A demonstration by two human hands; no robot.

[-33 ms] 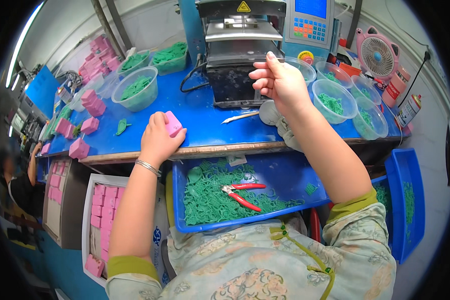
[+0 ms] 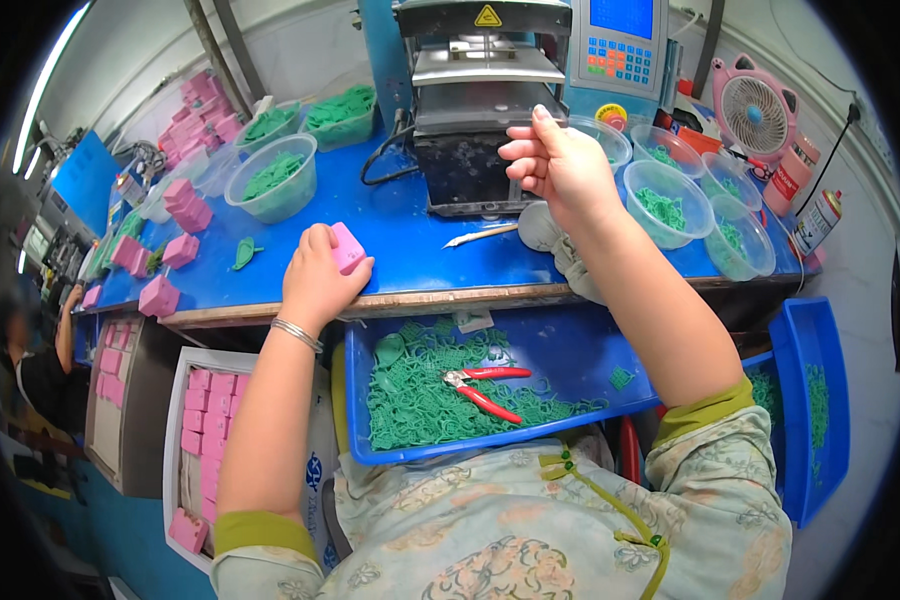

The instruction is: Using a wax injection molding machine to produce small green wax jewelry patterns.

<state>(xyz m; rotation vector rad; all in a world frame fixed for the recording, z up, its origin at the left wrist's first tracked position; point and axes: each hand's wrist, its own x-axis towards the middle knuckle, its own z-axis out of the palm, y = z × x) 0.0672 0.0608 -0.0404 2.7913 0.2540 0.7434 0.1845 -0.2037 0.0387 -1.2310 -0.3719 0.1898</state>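
My left hand [image 2: 322,275] is closed around a pink block [image 2: 347,248] that stands on the blue tabletop [image 2: 400,268] near its front edge. My fingers cover the block's left side. In front of the press [image 2: 485,150], my right hand [image 2: 570,170] is raised, thumb up and apart from loosely curled fingers. Nothing shows between those fingers, though part of the palm is hidden. Below the table edge, red-handled cutters [image 2: 482,388] lie on green mesh scraps [image 2: 420,410] in a blue tray [image 2: 560,340].
Pink blocks [image 2: 180,250] stand at left; more fill a white box [image 2: 180,400]. Clear bowls [image 2: 280,195] with green pieces flank the press. A pointed tool [image 2: 480,236] lies mid-table. At right are a pink fan [image 2: 755,110] and a spray can [image 2: 818,220]. Another person [image 2: 50,340] sits far left.
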